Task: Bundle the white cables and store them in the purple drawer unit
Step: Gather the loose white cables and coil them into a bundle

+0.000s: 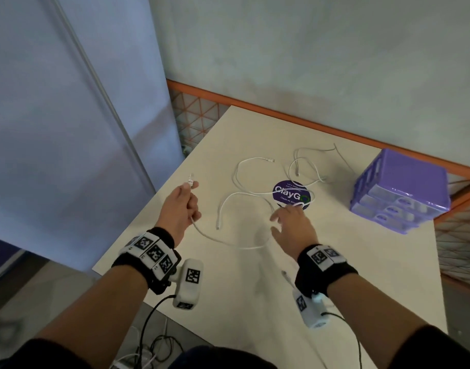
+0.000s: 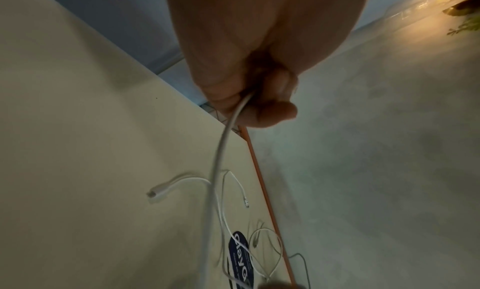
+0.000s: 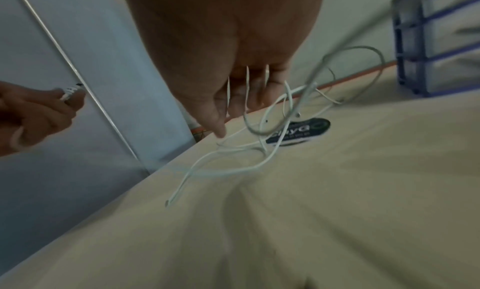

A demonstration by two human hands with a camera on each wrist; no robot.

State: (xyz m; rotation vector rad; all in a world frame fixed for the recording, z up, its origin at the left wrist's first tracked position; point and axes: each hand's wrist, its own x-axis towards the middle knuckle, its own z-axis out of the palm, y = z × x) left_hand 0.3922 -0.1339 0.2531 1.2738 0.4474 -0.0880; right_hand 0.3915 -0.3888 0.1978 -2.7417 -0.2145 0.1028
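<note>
Several white cables [image 1: 255, 193] lie tangled on the cream table [image 1: 335, 262], some across a round purple sticker [image 1: 292, 194]. My left hand [image 1: 184, 202] grips one white cable [image 1: 228, 242] just behind its connector [image 1: 191, 179], above the table's left edge; the cable [image 2: 221, 149] runs out of the curled fingers [image 2: 259, 100] down to the table. My right hand [image 1: 289, 219] hovers with straight, spread fingers [image 3: 233, 92] over the loops [image 3: 233, 168] beside the sticker and holds nothing. The purple drawer unit [image 1: 400, 190] stands at the far right, drawers closed.
An orange rail [image 1: 281, 115] runs along the table's far edge against the wall. A pale blue panel [image 1: 68, 129] stands left of the table. Dark cords lie on the floor [image 1: 154, 342] below the near edge. A thinner grey cable [image 1: 308, 161] loops near the back.
</note>
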